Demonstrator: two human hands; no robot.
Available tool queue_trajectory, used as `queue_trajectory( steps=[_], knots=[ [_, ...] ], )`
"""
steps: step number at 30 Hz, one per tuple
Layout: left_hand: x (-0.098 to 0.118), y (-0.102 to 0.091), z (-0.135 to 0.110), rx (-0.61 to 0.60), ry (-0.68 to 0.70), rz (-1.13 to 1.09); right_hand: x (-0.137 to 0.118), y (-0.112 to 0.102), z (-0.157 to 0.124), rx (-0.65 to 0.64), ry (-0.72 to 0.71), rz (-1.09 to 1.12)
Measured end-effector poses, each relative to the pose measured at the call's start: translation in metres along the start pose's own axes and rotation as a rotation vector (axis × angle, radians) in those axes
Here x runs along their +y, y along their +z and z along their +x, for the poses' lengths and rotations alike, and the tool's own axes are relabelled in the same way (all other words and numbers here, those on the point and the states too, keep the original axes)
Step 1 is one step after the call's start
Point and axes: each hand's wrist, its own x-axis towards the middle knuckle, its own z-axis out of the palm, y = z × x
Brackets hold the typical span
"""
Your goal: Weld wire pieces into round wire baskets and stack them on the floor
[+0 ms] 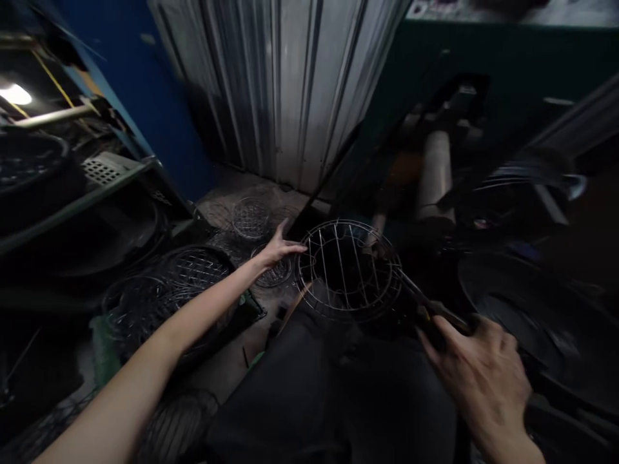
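From the head camera, your left hand (276, 248) reaches out with fingers spread, fingertips touching the left rim of the round silver wire cage (348, 270). Your right hand (478, 374) is closed around dark-handled pliers (428, 308) whose tip meets the cage's right rim. Smaller round wire grilles (250, 218) lie beyond your left hand.

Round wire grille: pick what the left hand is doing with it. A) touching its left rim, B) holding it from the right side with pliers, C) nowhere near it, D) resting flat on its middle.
A: the left hand reaches out with its fingers on the left rim of the round wire grille.
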Motion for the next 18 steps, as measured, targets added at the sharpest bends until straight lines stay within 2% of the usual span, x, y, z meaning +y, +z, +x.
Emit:
queue_trajectory(
  steps=[3,8,15,18],
  knots=[
    [-0.004,-0.003,0.002,-0.017,0.019,-0.018,-0.007,0.002,0.005,0.009,0.024,0.063],
    [-0.005,-0.004,0.002,-0.025,0.036,-0.024,-0.012,0.003,0.006,-0.059,0.094,0.266],
    [-0.001,-0.001,0.000,-0.002,-0.002,0.013,-0.013,0.004,0.006,-0.076,0.104,0.175],
    [0.001,0.000,0.002,0.027,-0.020,0.030,-0.010,0.002,0.002,-0.133,0.136,0.243]
  ],
)
